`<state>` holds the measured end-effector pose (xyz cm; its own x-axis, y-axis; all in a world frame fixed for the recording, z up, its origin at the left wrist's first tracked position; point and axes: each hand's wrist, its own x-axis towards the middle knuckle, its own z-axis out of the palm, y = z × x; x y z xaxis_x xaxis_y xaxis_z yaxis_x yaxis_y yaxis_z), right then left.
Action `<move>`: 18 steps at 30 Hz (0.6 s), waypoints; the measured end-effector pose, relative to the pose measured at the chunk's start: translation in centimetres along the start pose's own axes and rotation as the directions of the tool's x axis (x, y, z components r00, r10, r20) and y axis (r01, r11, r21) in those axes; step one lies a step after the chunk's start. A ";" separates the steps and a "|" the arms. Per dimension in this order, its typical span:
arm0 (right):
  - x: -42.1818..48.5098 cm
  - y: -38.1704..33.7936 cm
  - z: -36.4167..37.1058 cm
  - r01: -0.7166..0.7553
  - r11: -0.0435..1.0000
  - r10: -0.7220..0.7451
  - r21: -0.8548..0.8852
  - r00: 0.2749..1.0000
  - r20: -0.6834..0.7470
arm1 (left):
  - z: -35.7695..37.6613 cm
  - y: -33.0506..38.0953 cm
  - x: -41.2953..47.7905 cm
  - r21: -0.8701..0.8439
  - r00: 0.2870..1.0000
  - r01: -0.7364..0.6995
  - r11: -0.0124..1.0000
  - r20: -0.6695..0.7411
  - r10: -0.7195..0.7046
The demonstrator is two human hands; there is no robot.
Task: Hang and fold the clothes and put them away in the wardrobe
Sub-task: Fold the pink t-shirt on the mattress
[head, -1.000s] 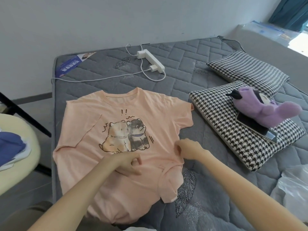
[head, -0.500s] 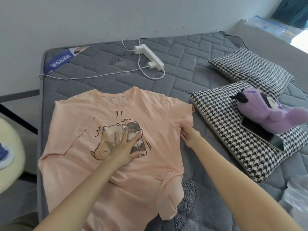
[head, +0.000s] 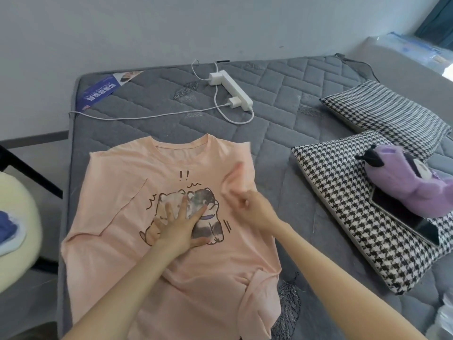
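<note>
Grey quilted mattress (head: 282,119) holds the peach T-shirt (head: 117,217), laid front-up near its left edge. The left hand (head: 180,229) presses flat on the cartoon print (head: 210,223) with fingers spread, while the right hand (head: 255,209) pinches the sleeve (head: 237,177), folded inward.

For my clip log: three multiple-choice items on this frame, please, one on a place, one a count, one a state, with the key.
1. Where does the purple plush toy lie? A on the floor; B on the nearer houndstooth pillow; C in a drawer.
2. How many houndstooth pillows are on the mattress? A one; B two; C four.
3. The left hand is: A spread flat on the pink T-shirt; B curled round a hanger; C raised in the air.
Key: 1 B, the toy rests on that pillow; 2 B, a second pillow lies behind the first; 3 A, its fingers lie straight on the shirt.
</note>
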<state>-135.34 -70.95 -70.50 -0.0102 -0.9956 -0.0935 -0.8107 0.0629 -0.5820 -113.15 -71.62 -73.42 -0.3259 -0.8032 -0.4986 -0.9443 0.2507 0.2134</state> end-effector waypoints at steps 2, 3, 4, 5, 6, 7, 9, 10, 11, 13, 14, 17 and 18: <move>-0.1 0.2 0.5 0.027 0.993 -0.011 -0.115 0.990 0.138 | -0.2 -0.1 0.0 -0.013 1.000 0.002 1.000 0.013 -0.002; -0.1 0.1 0.4 0.007 0.996 0.001 -0.085 0.996 0.086 | -0.3 -0.1 0.0 -0.016 1.000 0.003 1.000 0.020 -0.002; 0.0 0.1 0.2 -0.013 1.000 0.013 -0.023 1.000 -0.005 | -0.4 -0.1 0.1 -0.017 1.000 0.004 1.000 0.026 -0.003; 0.4 0.2 0.1 -0.045 0.998 0.048 0.034 0.994 -0.096 | -0.4 0.0 0.1 -0.016 1.000 0.006 1.000 0.031 -0.005; 0.9 0.6 -0.1 -0.078 0.994 0.091 0.079 0.980 -0.177 | -0.5 0.1 0.1 -0.012 0.999 0.008 1.000 0.032 -0.008; 1.5 0.9 -0.2 -0.135 0.983 0.159 0.123 0.963 -0.215 | -0.6 0.2 0.1 -0.006 0.999 0.011 1.000 0.032 -0.011; 2.9 1.8 -0.4 -0.296 0.936 0.332 0.191 0.923 -0.194 | -0.8 0.4 0.1 0.013 0.999 0.019 1.000 0.034 -0.019; 3.6 2.0 -0.3 -0.383 0.899 0.414 0.211 0.900 -0.132 | -1.0 0.5 0.1 0.023 0.999 0.024 0.999 0.036 -0.024; 4.1 2.0 -0.1 -0.453 0.864 0.476 0.218 0.877 -0.062 | -1.2 0.6 0.1 0.034 0.999 0.029 0.999 0.037 -0.030; 4.8 1.8 0.5 -0.503 0.837 0.517 0.217 0.856 -0.009 | -1.4 0.8 0.0 0.060 0.999 0.035 0.998 0.032 -0.037; 5.0 1.6 0.8 -0.497 0.838 0.515 0.224 0.857 -0.023 | -1.5 0.8 -0.1 0.065 0.999 0.036 0.997 0.030 -0.038; 5.4 1.5 1.5 -0.504 0.853 0.516 0.133 0.854 -0.073 | -1.9 0.6 0.0 0.077 0.999 0.041 0.996 0.028 -0.044; 5.5 1.5 1.6 -0.500 0.862 0.506 0.079 0.857 -0.095 | -2.1 0.6 0.0 0.088 0.999 0.045 0.995 0.026 -0.047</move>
<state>-135.71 -76.21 -73.17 -0.4745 -0.8283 -0.2979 -0.6476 0.5577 -0.5192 -113.59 -72.60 -71.56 -0.2821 -0.7998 -0.5299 -0.9583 0.2613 0.1158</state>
